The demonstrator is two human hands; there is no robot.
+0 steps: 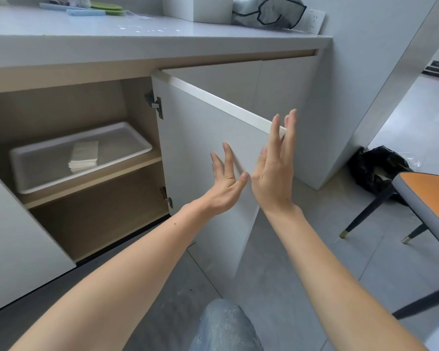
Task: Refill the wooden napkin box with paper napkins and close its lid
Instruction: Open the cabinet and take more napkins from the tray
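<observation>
The cabinet door (200,148) is opened, a white tray (43,171) shown at nine o'clock. The left hand (226,183) and right hand (274,181) are spread flat at the door, nothing held. The paper napkins (84,154) are stacked in the tray and no wooden box is seen, so refilling is judged unstarted.

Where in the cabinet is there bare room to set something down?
The lower shelf is bare. The tray has free floor either side of the napkins. The upper shelf is crowded: the tray nearly fills it.

Light: bright, even
Glare: soft sheen on countertop (137,26)
Shadow: dim lower cabinet shelf (94,224)
Edges: wide-angle bending
Focus: mostly sharp
</observation>
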